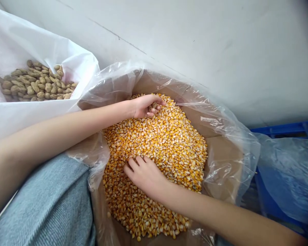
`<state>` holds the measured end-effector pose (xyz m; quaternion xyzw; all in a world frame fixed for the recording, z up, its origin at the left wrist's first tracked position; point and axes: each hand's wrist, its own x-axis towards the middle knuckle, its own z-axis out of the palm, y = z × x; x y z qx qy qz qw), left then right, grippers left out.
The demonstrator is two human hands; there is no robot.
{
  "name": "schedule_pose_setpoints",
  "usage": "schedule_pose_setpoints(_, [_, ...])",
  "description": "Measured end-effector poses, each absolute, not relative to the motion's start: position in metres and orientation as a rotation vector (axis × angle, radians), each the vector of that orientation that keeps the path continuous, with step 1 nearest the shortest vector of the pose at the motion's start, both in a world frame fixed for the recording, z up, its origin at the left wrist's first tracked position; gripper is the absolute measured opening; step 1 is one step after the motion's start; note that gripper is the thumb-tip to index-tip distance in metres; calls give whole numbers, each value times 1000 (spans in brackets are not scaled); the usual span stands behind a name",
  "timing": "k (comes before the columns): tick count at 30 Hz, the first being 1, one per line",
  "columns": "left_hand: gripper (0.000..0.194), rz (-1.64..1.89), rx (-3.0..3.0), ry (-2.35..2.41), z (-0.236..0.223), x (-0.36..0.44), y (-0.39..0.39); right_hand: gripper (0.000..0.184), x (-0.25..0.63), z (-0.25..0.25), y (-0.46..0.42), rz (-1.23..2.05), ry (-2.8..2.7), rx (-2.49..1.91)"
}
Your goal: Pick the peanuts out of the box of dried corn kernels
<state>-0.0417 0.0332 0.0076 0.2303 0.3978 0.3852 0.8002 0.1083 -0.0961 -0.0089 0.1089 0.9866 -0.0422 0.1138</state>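
Loose yellow and whitish corn kernels (169,143) lie heaped in a box lined with a clear plastic bag (218,118). Over the far part of the heap, my left hand (145,106) has its fingers curled around a small brown peanut in its shell (154,105); any others in the palm are hidden. My right hand (147,177) rests palm down on the nearer kernels. Its fingers are apart and bent, with the tips sunk into the corn, and nothing shows held in it.
On the left, a white sack (84,65) stands with unshelled peanuts (38,83) inside. A blue crate (279,130) with clear plastic (292,171) is at the right. A pale wall (220,41) rises behind. My knee in jeans (53,201) is against the box's near left side.
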Motion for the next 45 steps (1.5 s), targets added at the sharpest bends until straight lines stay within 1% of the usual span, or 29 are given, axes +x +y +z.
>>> schedule_pose_setpoints(5, [8,825,500,852,4,-41,33,13,108,-23,-87,-178,2893,300])
schedule_pose_setpoints(9, [10,824,502,884,4,-41,33,14,105,-23,-87,-163,2911,316])
schedule_pose_setpoints(13, [10,811,509,876,5,-41,32,15,102,3,-70,-229,2928,414])
schedule_pose_setpoints(17, [13,687,583,816,6,-39,30,24,106,45,-37,-315,3099,830])
schedule_pose_setpoints(21, [21,509,655,641,6,-35,25,25,120,65,-10,-72,3205,1112])
schedule_pose_setpoints(24, [27,449,630,600,5,-32,23,27,131,67,-1,97,3154,1143])
schedule_pose_setpoints(26, [27,464,620,619,5,-31,23,28,134,70,-3,131,3134,1141])
schedule_pose_setpoints(28, [25,502,604,659,4,-31,24,26,131,74,-15,55,3136,991])
schedule_pose_setpoints(31, [23,538,559,721,4,-31,25,21,121,65,-55,-258,3074,360])
schedule_pose_setpoints(33, [23,545,544,737,4,-31,26,21,117,42,-90,-463,2982,-96])
schedule_pose_setpoints(35, [23,536,547,732,4,-31,26,26,117,10,-123,-554,2924,-443])
schedule_pose_setpoints(36, [22,534,551,727,4,-31,26,29,118,-6,-136,-487,2912,-504])
schedule_pose_setpoints(39, [20,539,567,723,3,-31,26,37,123,-42,-159,-177,2839,-470])
schedule_pose_setpoints(41, [20,541,574,727,1,-31,27,41,123,-52,-165,-2,2761,-451])
schedule_pose_setpoints(45, [20,543,559,730,1,-30,26,43,116,-54,-172,286,2724,-455])
